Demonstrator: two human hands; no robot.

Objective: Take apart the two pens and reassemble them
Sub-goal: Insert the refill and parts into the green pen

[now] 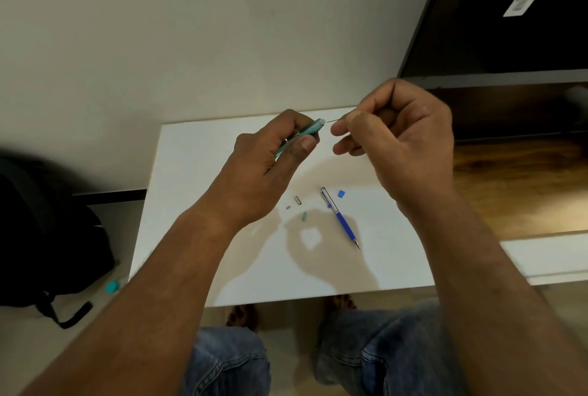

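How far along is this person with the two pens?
Done: the green pen is apart; a metal sleeve and green bits lie loose on the table. In hand: the left hand grips the green barrel, and the right hand pinches a thin rod at its end. Left: the blue pen looks mostly whole, with a blue piece beside it.

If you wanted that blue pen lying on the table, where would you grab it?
Probably mid-barrel on the blue pen, pinched from above across its width. It lies flat on the table, slim and diagonal, and the middle is clear of the small blue piece near its clip end.
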